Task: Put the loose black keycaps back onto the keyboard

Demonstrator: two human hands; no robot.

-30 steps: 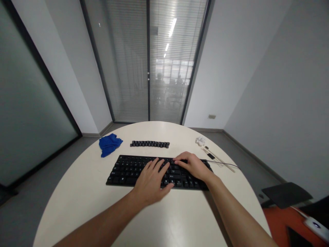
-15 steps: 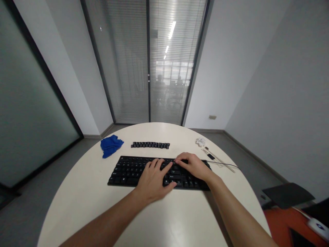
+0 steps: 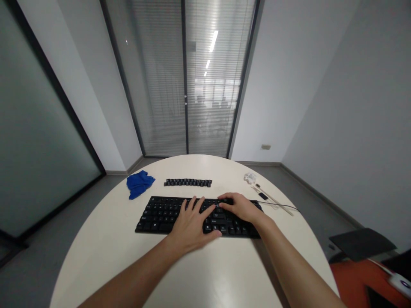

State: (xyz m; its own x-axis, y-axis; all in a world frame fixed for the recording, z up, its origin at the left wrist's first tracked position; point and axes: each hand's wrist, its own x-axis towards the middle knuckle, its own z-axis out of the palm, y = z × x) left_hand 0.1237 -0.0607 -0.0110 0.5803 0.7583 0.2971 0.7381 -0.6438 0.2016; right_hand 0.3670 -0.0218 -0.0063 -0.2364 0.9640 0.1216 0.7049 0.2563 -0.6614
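Head camera view: a black full-size keyboard point(image 3: 160, 214) is lying flat on a round cream-white table point(image 3: 112, 231), its long side running across in front of the person. The left hand point(image 3: 189, 229) is resting over the middle of the keyboard, palm down and opening wide, its fingers spreading over the keys and its thumb stretching out to the right along the near edge. The right hand point(image 3: 240, 208) is reaching over the right part of the keyboard, its thumb and index finger forming a narrow pinch at the upper keys; whether anything small is sitting between those two fingertips, I cannot tell.

Beyond the keyboard, loose black keycaps point(image 3: 188, 182) are standing close together in a line, apart from both hands. A crumpled blue cloth point(image 3: 140, 184) is lying to the left of them, near the table's edge. To the right, crumpled clear plastic point(image 3: 249, 178) is resting near thin pale sticks point(image 3: 279, 202), with a small black rectangular piece point(image 3: 263, 196) lying beside them. A thin dark cable point(image 3: 285, 205) is running from the keyboard's far right side toward the table's edge, crossing the sticks. An orange-red chair seat point(image 3: 351, 278) is showing at the lower right.
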